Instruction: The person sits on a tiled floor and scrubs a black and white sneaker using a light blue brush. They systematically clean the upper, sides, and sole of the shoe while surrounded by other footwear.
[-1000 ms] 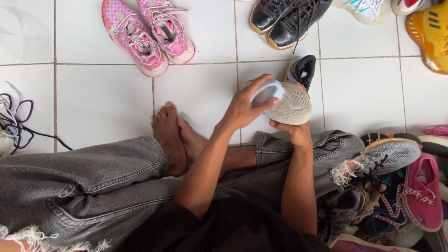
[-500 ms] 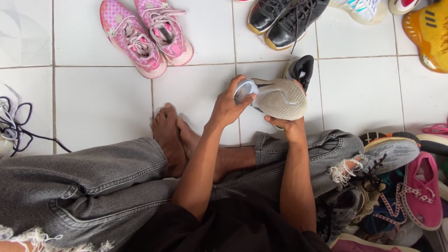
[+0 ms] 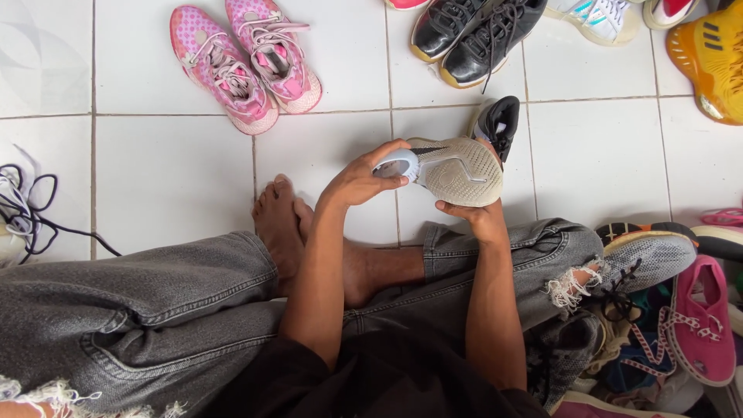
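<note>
Both hands on one beige knit shoe (image 3: 457,170), held in the air above the white tile floor (image 3: 170,178), just ahead of the crossed bare feet (image 3: 282,224). Shoe's long axis runs roughly left-right across the view, light-coloured end toward the left hand (image 3: 360,179), rounder knit end to the right. Left hand is closed around that light end, fingers wrapped over the top. Right hand (image 3: 476,218) grips from underneath, palm up, thumb side toward the shoe's mid-section; both equally near, both in contact. A black shoe (image 3: 497,122) sits on the floor just behind the held one, partly hidden by it. Further out: pink pair (image 3: 244,62) up left, well apart; black lace-up pair (image 3: 472,35) up centre; orange shoe (image 3: 712,66) far right corner. Pile of mixed shoes (image 3: 658,310) crowds the right knee, grey knit one on top. Dark laces (image 3: 31,209) at far left edge. Tile directly below the hands is bare apart from the feet.
</note>
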